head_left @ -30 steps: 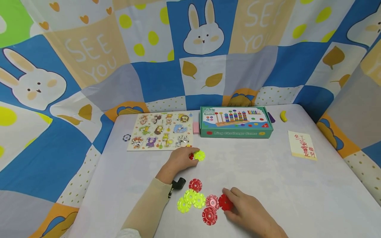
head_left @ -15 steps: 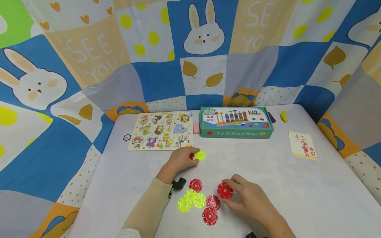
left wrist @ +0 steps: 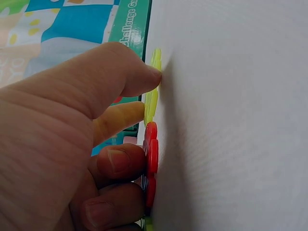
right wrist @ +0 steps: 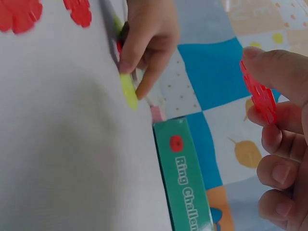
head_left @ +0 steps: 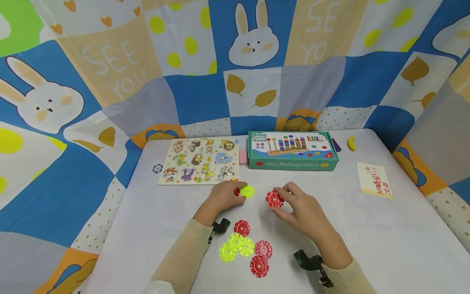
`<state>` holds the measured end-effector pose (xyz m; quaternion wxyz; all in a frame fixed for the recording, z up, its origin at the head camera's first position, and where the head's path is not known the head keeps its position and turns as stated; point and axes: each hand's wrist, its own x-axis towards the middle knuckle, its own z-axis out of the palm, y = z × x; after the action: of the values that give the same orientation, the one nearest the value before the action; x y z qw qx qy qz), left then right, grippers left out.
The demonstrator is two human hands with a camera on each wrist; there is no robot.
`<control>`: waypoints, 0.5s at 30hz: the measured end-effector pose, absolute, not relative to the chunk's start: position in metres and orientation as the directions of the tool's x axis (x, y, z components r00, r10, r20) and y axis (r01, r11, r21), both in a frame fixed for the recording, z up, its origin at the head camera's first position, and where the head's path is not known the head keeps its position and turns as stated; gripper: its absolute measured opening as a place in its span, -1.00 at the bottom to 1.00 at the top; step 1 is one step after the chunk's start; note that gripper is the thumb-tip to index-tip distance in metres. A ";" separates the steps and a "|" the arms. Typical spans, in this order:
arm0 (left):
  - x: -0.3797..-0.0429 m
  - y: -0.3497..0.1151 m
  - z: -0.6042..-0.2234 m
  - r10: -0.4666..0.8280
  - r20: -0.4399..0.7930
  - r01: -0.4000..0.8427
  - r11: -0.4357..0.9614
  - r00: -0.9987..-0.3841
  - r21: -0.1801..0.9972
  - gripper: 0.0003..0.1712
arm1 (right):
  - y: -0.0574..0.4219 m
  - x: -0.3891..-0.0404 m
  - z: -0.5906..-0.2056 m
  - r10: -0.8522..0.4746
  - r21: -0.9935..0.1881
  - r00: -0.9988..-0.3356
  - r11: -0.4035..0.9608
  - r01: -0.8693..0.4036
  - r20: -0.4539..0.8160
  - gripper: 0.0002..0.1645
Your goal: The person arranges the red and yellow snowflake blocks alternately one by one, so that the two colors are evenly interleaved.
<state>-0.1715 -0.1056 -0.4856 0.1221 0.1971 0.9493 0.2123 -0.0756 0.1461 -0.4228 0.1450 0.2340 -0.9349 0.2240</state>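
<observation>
My left hand (head_left: 224, 197) pinches a yellow-green snowflake disc (head_left: 247, 191) by its edge, just in front of the puzzle board. Lined up beside that disc in the left wrist view is a red disc (left wrist: 152, 159), with a sliver of another yellow-green disc (left wrist: 148, 224) below; the fingers hide much of this row. Thumb and fingers of my right hand (head_left: 304, 211) hold a separate red snowflake disc (head_left: 274, 199), a short gap to the right. The right wrist view shows that red disc (right wrist: 260, 94) edge-on, raised off the table.
Loose red discs (head_left: 259, 266) and yellow-green discs (head_left: 227, 252) lie nearer the front, some overlapping. Behind the hands are an animal puzzle board (head_left: 198, 161), a pink block (head_left: 243, 157) and a green game box (head_left: 293, 164). At right lie a note (head_left: 374, 179) and toy banana (head_left: 351, 143).
My right hand has lifted the red disc from beside the loose pile and carried it away from me, up near the left hand. The left hand has stayed in place.
</observation>
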 end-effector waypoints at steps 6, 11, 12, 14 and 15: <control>-0.173 -0.107 -0.487 0.433 -0.140 0.334 0.832 -0.890 0.444 -0.41 | 0.142 -0.108 -0.432 -0.346 -0.353 -0.902 0.835 -0.422 0.259 -0.22; -0.173 -0.107 -0.486 0.441 -0.145 0.339 0.829 -0.886 0.445 -0.42 | 0.137 -0.131 -0.449 -0.335 -0.381 -0.928 0.846 -0.373 0.166 -0.29; -0.173 -0.107 -0.486 0.442 -0.145 0.341 0.828 -0.885 0.445 -0.42 | 0.136 -0.135 -0.454 -0.334 -0.391 -0.931 0.845 -0.365 0.147 -0.30; -0.173 -0.106 -0.486 0.442 -0.147 0.340 0.829 -0.885 0.443 -0.42 | 0.133 -0.142 -0.463 -0.329 -0.418 -0.938 0.841 -0.342 0.106 -0.32; -0.173 -0.106 -0.486 0.441 -0.147 0.339 0.829 -0.885 0.445 -0.42 | 0.132 -0.145 -0.469 -0.327 -0.436 -0.941 0.837 -0.332 0.087 -0.32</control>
<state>-0.1729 -0.1063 -0.4859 0.1224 0.2057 0.9484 0.2079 -0.1447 0.1325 -0.4687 0.0047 0.1719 -0.9582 0.2284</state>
